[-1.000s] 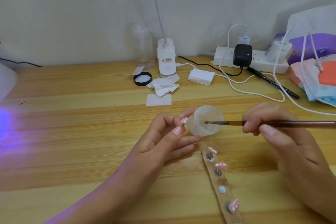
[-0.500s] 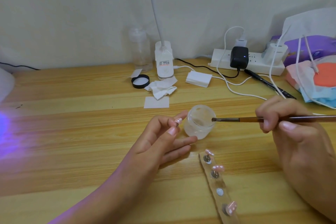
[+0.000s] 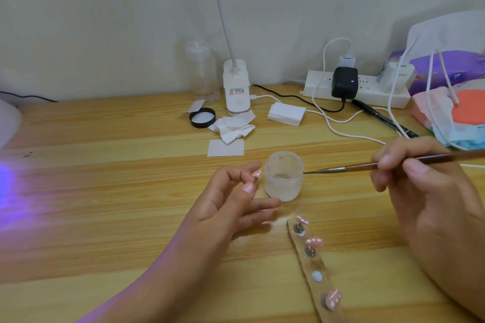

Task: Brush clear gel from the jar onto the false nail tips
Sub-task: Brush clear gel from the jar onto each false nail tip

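The left hand pinched a pink false nail tip on its little stand between thumb and forefinger, just left of the open frosted jar, which stood upright on the wooden table; its other fingers lay stretched beside the jar's base. The right hand gripped a brown-handled brush, fingers curled round the shaft, bristles pointing left and reaching the jar's right wall just under the rim. Three more nail tips sat on a clear strip nearer the person. A black lid and crumpled tissue lay further back
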Available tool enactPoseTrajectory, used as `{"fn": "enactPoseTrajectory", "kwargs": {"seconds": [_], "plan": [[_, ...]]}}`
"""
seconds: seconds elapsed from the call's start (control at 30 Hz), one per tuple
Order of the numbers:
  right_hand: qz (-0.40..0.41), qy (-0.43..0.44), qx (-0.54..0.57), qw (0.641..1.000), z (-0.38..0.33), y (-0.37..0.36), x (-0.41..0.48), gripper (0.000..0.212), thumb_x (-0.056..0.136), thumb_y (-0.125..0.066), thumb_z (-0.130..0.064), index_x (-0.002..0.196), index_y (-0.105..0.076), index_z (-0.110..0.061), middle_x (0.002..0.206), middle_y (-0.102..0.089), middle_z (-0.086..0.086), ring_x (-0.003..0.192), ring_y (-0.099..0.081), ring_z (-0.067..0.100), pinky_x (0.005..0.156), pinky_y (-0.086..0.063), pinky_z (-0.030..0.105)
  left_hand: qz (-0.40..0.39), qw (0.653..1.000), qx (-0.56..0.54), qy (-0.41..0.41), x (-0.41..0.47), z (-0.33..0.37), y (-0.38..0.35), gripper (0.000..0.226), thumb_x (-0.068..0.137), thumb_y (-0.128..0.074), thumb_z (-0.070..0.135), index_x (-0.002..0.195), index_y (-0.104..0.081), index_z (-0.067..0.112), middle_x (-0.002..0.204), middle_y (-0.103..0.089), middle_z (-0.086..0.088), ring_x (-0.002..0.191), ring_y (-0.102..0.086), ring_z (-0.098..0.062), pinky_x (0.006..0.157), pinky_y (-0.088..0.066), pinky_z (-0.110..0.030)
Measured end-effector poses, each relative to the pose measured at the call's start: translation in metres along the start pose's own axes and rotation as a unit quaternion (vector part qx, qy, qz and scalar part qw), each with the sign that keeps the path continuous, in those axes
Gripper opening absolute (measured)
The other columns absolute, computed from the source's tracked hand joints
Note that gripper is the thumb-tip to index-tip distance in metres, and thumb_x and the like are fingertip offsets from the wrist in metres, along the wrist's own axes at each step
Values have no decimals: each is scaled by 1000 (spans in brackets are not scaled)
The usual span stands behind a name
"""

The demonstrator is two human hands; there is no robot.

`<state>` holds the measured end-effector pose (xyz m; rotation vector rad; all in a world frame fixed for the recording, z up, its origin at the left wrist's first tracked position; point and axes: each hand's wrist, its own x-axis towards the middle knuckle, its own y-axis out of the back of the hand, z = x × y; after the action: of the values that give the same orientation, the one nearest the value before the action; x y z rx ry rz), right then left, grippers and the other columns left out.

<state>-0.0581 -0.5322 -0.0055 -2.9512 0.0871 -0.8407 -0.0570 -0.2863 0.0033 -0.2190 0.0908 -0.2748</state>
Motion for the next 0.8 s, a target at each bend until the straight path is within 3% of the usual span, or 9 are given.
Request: {"fn": "enactPoseTrajectory", "kwargs": {"seconds": [0.07,0.17,0.27,0.47,0.6,0.7,0.8], "plan": [[24,-15,-2,1000,-2,-2,0,14,95,-57,-40,94,-67,-29,78,-59,-6,73,-54,12,71,-46,16,36,997,57,-21,0,-2,2,14,75,-66,45,79,-63,31,102,-66,15,77,-67,-7,74,-54,-27],[39,-39,-14,998,-3,-5,4,30,90,-61,-54,99,-67,-26,75,-62,-2,74,-59,13,72,-50,19,31,995,92,-30,-1,-2,3,21,69,-66,50,81,-65,33,76,-59,14,63,-55,-2,70,-49,-26],[38,-49,-4,998,-4,-7,6,30,90,-63,-53,98,-68,-25,76,-64,1,74,-61,13,71,-52,20,-6,993,115,-42,-4,0,2,19,71,-69,46,82,-67,30,76,-60,14,66,-53,0,62,-46,-14],[29,-66,10,997,-6,-10,7,23,88,-62,-48,92,-68,-26,72,-64,0,71,-60,13,70,-52,20,-30,991,124,-45,-6,1,1,21,70,-71,43,83,-71,27,81,-66,9,72,-56,0,64,-46,-15],[35,-72,10,997,-7,-9,7,26,86,-63,-52,90,-68,-27,71,-62,-4,69,-58,11,68,-51,19,-35,994,98,-36,-7,3,-1,7,77,-70,28,84,-73,28,86,-71,9,72,-58,1,64,-48,-13],[45,-73,11,996,-7,-8,8,25,85,-64,-54,88,-68,-30,74,-61,-10,67,-56,8,66,-50,18,-34,994,100,-36,-7,3,-1,11,79,-65,24,85,-73,28,87,-72,10,73,-59,1,65,-48,-13],[59,-70,22,996,-5,-6,8,16,89,-64,-45,84,-68,-30,73,-59,-11,64,-54,7,65,-49,18,-35,992,114,-41,-7,4,0,10,79,-66,25,86,-72,29,85,-70,12,73,-58,1,67,-47,-13]]}}
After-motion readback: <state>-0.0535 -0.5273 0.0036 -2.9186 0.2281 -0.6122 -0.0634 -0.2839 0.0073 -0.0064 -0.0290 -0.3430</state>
